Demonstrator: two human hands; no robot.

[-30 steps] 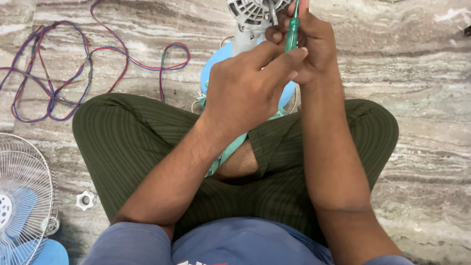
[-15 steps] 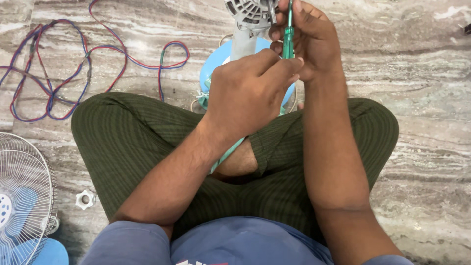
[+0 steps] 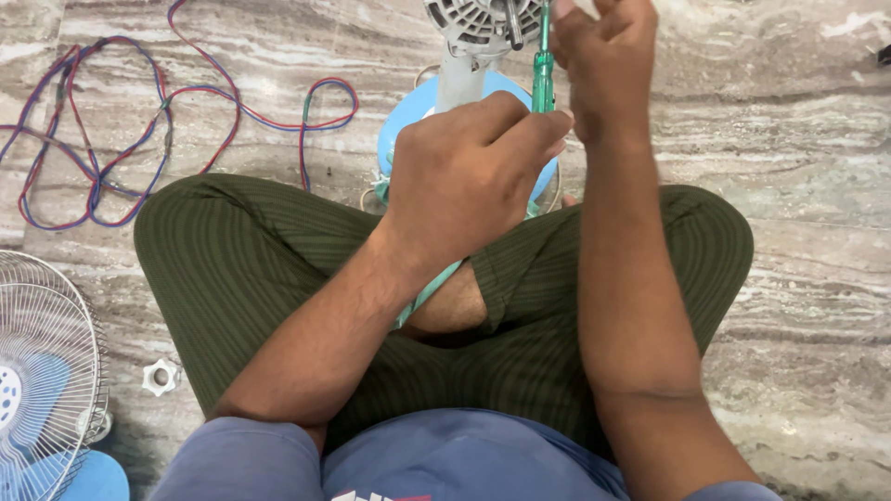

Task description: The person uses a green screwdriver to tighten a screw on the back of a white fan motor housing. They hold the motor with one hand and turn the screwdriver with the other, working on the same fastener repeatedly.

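- The left hand (image 3: 464, 176) is curled closed around the lower end of a slim translucent green plastic-handled screwdriver (image 3: 543, 70), which stands upright; the fingers wrap it fully.
- The right hand (image 3: 608, 60) is raised beside the tool's upper part, fingers bent toward the shaft; whether it actually pinches the shaft or only steadies it I cannot tell.
- The screwdriver's tip meets the grey ribbed metal fan motor housing (image 3: 478, 23) at the top edge of view, mounted on a pale grey stem (image 3: 461, 83) over a round light-blue plastic base (image 3: 408, 125) just beyond the crossed legs in dark green striped trousers (image 3: 278, 260).
- Judged from this, a screw on the motor is being worked; the next move calls for keeping the tip seated and the shaft square while turning.
- At the floor's left edge lie a white wire fan guard (image 3: 42, 371) and a small white plastic nut (image 3: 160, 377).
- Farther off, toward the far left corner, red, blue and green wires (image 3: 121, 139) loop loosely.
- All rests on a veined grey-brown marble floor (image 3: 798, 186); no more of the room shows.
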